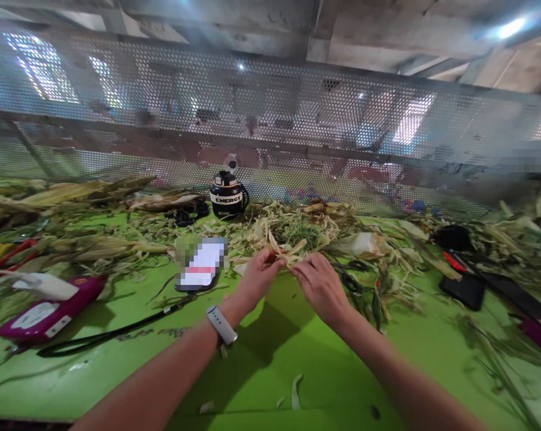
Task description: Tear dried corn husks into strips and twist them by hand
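Near the middle of the green table, my left hand (258,276) pinches a small piece of pale, dried corn husk (292,249) whose strips stick up and outward. My right hand (321,287) has its fingers closed on the same piece from the other side. A grey-white watch band is on my left wrist. Just beyond both hands lies a heap of shredded husk and green fibres (313,233). A larger pale husk (360,243) rests to the right of it, beside black-handled scissors (352,281).
A phone (203,263) with a black strap lies left of my hands. Farther left is a purple power strip (50,311) with a white plug. A black jug (227,194) stands at the back before a perforated metal screen (270,120). Another black phone (462,290) lies right.
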`<state>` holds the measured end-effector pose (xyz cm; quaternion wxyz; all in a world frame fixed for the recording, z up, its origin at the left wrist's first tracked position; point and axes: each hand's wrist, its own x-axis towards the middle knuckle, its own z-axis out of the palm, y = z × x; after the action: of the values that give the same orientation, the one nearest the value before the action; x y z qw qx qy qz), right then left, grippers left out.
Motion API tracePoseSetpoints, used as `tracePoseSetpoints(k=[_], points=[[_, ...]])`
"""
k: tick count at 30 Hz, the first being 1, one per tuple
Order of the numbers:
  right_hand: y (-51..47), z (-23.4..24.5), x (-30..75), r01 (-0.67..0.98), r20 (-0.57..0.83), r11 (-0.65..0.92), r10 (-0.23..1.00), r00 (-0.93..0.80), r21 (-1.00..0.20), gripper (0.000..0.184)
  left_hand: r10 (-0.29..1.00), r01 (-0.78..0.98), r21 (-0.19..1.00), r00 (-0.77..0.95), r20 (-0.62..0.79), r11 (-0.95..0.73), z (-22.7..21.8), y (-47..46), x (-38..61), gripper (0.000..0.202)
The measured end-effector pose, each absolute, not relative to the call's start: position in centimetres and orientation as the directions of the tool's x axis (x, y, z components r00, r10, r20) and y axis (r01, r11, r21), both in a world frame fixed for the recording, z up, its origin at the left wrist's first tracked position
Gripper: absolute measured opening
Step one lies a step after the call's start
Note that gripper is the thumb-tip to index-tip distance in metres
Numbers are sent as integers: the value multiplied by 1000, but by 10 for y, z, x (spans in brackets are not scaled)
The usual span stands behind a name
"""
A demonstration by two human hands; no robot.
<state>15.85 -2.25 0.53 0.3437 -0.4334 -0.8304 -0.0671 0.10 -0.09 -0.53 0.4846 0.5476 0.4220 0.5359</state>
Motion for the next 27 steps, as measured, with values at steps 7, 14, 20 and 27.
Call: tracePoseSetpoints(k=[7,14,20,27], points=[[-16,6,164,793,652,599,646,-397,-110,21,937,59,956,226,266,-286,-2,0,-1,14],[-15,4,161,555,485,494,856,-178,-669,16,926,4,952,235,297,-306,5,-7,-3,18],[-12,-2,155,279,355,370,929,-107,-886,20,951,-120,976,231,206,-182,4,-11,3,22],[-10,-4,151,89,209,216,974,-84,-972,30,980,-300,953,178,89,-32,-3,-3,4,32]])
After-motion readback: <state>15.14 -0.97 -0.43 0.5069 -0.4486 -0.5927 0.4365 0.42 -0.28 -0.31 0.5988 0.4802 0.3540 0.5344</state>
